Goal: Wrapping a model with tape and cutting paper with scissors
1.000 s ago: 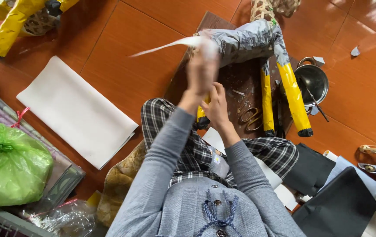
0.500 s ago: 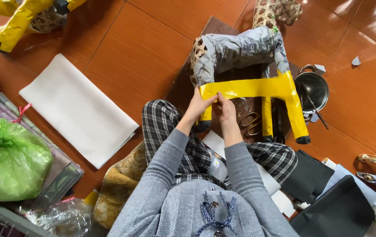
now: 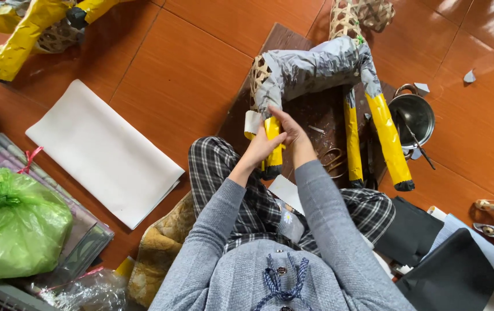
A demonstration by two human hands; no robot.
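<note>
The left hand (image 3: 261, 147) and right hand (image 3: 288, 128) are both gripping the yellow leg (image 3: 273, 151) of a woven animal figure (image 3: 310, 72). A metal pot (image 3: 411, 115) is holding a thin tool (image 3: 414, 137) beside it.

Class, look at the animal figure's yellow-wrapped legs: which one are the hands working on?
The leg nearest the person, under the woven rear end. Both hands, left and right, press on it; the other two yellow legs stand untouched.

Bright even daylight, soft short shadows, white glare on the glossy orange floor tiles (image 3: 489, 34) at top right, sharp focus throughout, slight wide-angle stretch at edges
</note>
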